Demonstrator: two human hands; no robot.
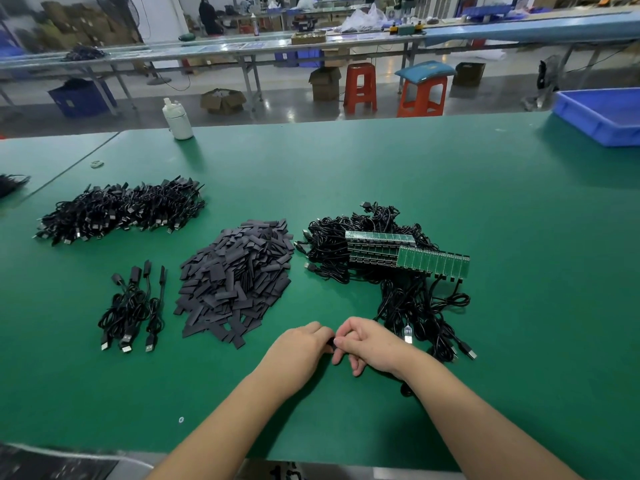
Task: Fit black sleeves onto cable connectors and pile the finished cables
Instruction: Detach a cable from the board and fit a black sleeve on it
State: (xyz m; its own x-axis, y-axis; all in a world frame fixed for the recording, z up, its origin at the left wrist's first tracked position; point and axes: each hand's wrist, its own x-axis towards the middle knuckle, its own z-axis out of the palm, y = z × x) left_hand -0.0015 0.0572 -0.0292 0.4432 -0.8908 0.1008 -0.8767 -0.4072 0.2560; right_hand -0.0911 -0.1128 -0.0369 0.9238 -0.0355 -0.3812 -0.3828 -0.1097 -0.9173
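My left hand (300,348) and my right hand (367,342) meet over the green mat, fingers curled around a small black piece (331,342) between them, mostly hidden. A heap of flat black sleeves (239,277) lies just beyond my left hand. To the right, a tangle of black cables with green circuit boards (398,252) spreads out; one cable trails under my right wrist. Several sleeved cables (133,306) lie side by side at the left. A large pile of black cables (121,211) sits farther back left.
A white bottle (178,119) stands at the table's far edge. A blue plastic bin (602,116) sits at the far right corner. Beyond the table are orange stools (360,86), cardboard boxes and long workbenches. A seam (62,173) divides the mat at the left.
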